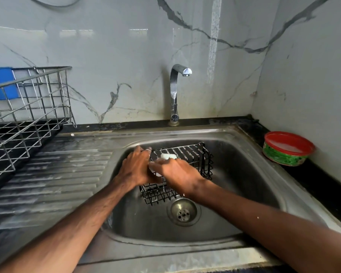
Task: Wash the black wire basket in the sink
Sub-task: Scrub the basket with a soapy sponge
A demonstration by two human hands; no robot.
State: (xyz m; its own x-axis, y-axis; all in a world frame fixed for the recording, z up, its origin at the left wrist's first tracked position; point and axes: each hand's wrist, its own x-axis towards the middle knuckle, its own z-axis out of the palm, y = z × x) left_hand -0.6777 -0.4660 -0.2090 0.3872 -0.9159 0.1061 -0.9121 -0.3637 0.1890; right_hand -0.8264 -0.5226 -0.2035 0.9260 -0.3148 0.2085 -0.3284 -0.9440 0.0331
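Observation:
The black wire basket [193,156] lies tipped on its side in the steel sink [244,174], just behind the drain [183,211]. My left hand [136,166] grips the basket's left edge, fingers curled over the wires. My right hand [177,174] lies across the basket's front and holds a white soapy scrubber [168,156] against the wires. Foam covers the fingers of both hands. The near part of the basket is hidden behind my hands.
A chrome tap [175,91] stands behind the sink; no water runs from it. A red-rimmed green tub of dish soap [287,148] sits on the counter at the right. A steel wire dish rack [26,113] stands on the left, beside the ribbed drainboard [57,174].

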